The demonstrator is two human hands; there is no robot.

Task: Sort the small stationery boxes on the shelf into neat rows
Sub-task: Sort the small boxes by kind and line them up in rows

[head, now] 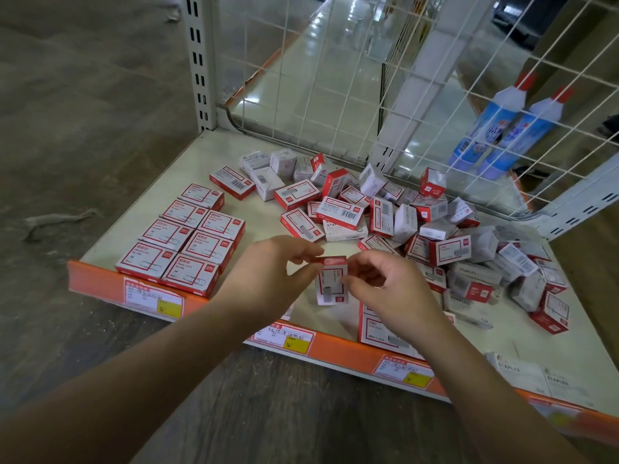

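Above the orange front lip (pixel 214 304) of the cream metal shelf (pixel 261 212), you hold one small red-and-white cardboard box (pixel 331 285) upright between both hands. Your left hand (pixel 268 276) pinches its top left corner with thumb and forefinger; your right hand (pixel 385 283) pinches its right edge with curled fingers. Left of that box, seven matching flat boxes (pixel 187 242) lie in two neat rows behind the lip. Behind and right of it, a loose heap of mixed red and grey boxes (pixel 418 222) spreads toward the white wire mesh back (pixel 335 78), where two blue bottles (pixel 502 128) stand beyond the mesh.
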